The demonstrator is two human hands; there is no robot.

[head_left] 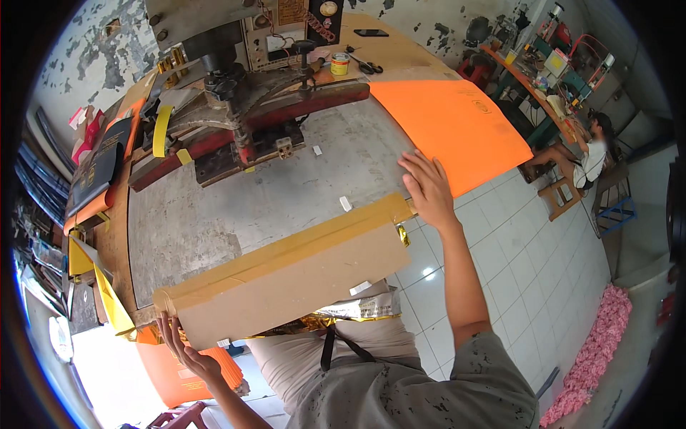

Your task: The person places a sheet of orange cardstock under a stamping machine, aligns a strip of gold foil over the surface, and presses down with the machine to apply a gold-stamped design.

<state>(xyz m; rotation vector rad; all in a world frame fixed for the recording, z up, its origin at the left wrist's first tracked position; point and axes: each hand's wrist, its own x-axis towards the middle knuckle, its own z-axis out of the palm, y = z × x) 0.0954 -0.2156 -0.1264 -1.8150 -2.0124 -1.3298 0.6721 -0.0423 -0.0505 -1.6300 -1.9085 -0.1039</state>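
Note:
My left hand (189,354), its fingers stretched out, rests by the left end of a brown cardboard flap (286,286) taped along the front edge of the metal work plate (250,222). My right hand (427,189) lies with fingers extended at the plate's right edge, next to a stack of orange folders (457,132). I cannot tell whether its fingertips touch the nearest folder edge. Above the plate stands a heavy press (229,107) with a red-edged arm and a dark block under it. Small white pieces, such as this one (346,204), lie on the plate and flap.
Behind the press are a small yellow tin (340,63), black scissors (368,67) and a phone (371,33). Dark and orange covers (100,168) lie on the left. Gold foil (293,327) hangs below the flap. At the far right a person (587,154) sits by a bench.

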